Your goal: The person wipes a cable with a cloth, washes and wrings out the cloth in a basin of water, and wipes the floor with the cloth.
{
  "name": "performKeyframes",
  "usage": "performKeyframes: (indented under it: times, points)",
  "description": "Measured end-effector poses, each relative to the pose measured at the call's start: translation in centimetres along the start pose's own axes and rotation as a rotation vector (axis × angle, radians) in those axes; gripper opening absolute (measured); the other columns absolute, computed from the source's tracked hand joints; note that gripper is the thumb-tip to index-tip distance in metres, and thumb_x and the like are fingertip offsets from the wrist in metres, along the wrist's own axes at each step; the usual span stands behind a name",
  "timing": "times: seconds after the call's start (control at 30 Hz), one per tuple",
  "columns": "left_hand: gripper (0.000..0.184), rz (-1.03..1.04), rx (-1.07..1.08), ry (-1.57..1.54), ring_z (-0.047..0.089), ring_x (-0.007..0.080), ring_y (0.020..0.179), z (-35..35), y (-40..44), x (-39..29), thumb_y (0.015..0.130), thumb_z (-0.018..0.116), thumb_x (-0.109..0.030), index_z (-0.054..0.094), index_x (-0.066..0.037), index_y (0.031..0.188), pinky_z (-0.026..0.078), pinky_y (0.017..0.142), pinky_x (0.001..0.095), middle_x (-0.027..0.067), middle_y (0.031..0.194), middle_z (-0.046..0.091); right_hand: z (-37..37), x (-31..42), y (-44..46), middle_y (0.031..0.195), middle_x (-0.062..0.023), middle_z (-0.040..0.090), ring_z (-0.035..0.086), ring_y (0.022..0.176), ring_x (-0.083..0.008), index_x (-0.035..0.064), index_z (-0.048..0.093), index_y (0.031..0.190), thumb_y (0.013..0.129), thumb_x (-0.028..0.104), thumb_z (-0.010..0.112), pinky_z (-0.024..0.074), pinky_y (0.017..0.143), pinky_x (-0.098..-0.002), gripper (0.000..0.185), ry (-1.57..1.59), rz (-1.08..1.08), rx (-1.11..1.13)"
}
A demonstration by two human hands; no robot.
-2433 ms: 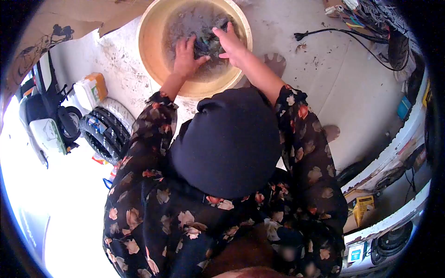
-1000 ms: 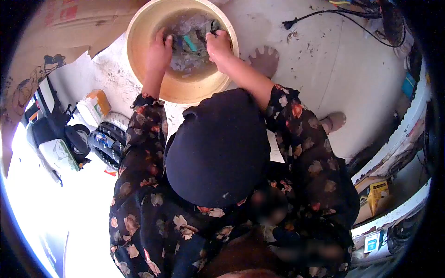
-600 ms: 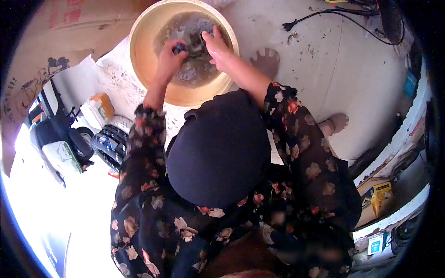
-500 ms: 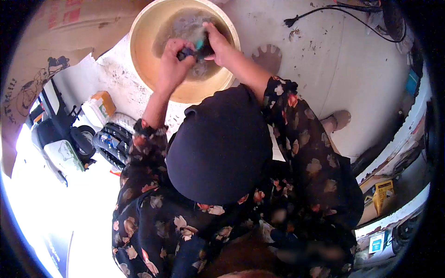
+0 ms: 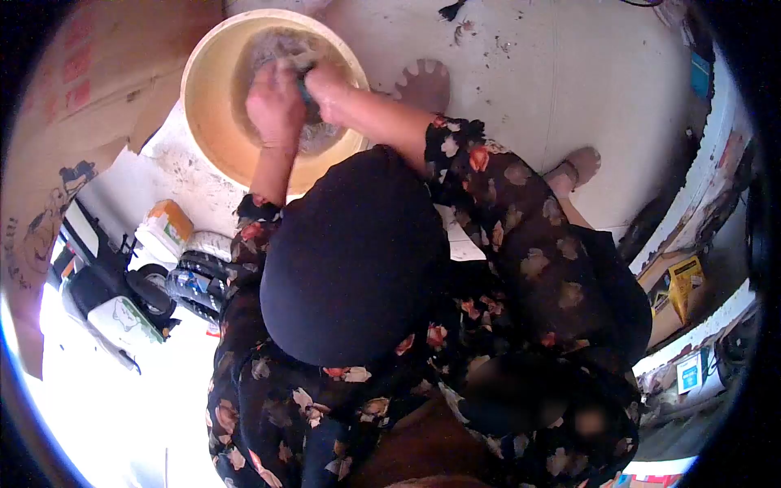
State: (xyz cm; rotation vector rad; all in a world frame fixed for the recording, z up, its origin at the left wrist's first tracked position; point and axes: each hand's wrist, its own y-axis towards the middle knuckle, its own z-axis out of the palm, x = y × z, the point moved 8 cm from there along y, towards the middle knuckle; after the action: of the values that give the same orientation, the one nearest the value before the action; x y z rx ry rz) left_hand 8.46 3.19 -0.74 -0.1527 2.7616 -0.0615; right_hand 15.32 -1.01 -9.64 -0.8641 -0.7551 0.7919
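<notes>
Both hands are over murky water in a round yellow basin (image 5: 213, 122). My left hand (image 5: 275, 104) is closed, its fingers curled on a dark wet cloth, of which little shows. Close beside it, my right hand (image 5: 325, 88) is closed on the same cloth (image 5: 306, 88), which has a green patch between the two hands. Motion blurs the fingers of both hands. A dark cap (image 5: 354, 260) covers the middle of the view.
Cardboard (image 5: 98, 89) lies left of the basin. A white and orange container (image 5: 165, 230), tyres (image 5: 195, 285) and a scooter (image 5: 118, 285) are at the left. Sandalled feet (image 5: 573, 171) rest on the floor. Shelves (image 5: 691, 325) with a yellow box (image 5: 685, 285) line the right.
My hands have come together from opposite sides of the basin, and my left hand has closed on the cloth. The basin and floor have shifted left in the view.
</notes>
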Motion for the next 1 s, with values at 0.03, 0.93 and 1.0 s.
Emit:
performKeyframes:
  times: [0.03, 0.93, 1.0]
  points:
    - [0.029, -0.027, -0.003, -0.113, 0.059, 0.0377, 0.068, 0.5, 0.6, 1.5, 0.089, 0.052, -0.029, 0.064, -0.002, 0.091, 0.047, 0.065, 0.0439, 0.0219, 0.076, 0.062, -0.1, -0.8, 1.6, 0.103, -0.0138, 0.058, 0.055, 0.093, -0.0223, -0.0017, 0.055, 0.109, 0.091, 0.023, 0.041, 0.0447, 0.081, -0.0385, 0.033, -0.006, 0.009, -0.012]
    - [0.05, -0.382, 0.482, -0.805, 0.053, 0.0252, 0.108, -2.2, -2.6, 6.6, 0.068, 0.055, -0.001, 0.051, 0.001, 0.118, 0.041, 0.094, 0.0331, 0.0101, 0.118, 0.054, 5.1, 2.9, -1.1, 0.139, -0.0104, 0.043, 0.038, 0.129, -0.0262, 0.0145, 0.037, 0.139, 0.095, 0.052, 0.023, 0.0073, 0.107, -0.0526, 0.059, -0.947, -0.648, 0.429]
    - [0.048, -0.485, 0.416, -1.128, 0.053, 0.0243, 0.109, -2.9, -2.7, 6.2, 0.073, 0.055, -0.004, 0.049, 0.001, 0.12, 0.04, 0.096, 0.0352, 0.0101, 0.12, 0.053, 5.5, 3.8, -3.0, 0.137, -0.0117, 0.045, 0.042, 0.126, -0.0265, 0.0115, 0.035, 0.14, 0.092, 0.056, 0.033, 0.0215, 0.106, -0.0421, 0.065, -0.749, -0.642, 0.585]
